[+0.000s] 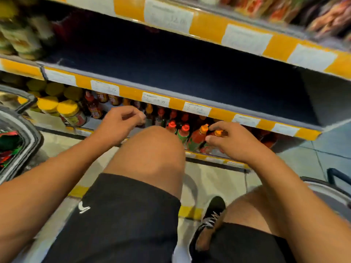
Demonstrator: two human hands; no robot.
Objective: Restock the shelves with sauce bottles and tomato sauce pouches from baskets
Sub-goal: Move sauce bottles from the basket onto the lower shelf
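Price labels point(155, 99) blur unreadable, the left basket point(22, 133) is edge-cut (contents smeared), and top-shelf packets point(284, 8) streak.

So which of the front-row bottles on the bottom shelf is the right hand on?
The orange-capped bottle at the right hand; the neighbours to its left stand untouched.

The person wears loose black fabric shorts point(121, 221) with a small white curved logo point(84, 207) printed on the left leg, and both legs are bare from the hem down past the knees. On the one foot in view sits a low black sports shoe point(208, 223) with white laces point(210, 223) crossed over its top. Both forearms are bare to the edge of the view, with no sleeves, watch or gloves on the left hand point(118, 126) or the right hand point(231, 141).
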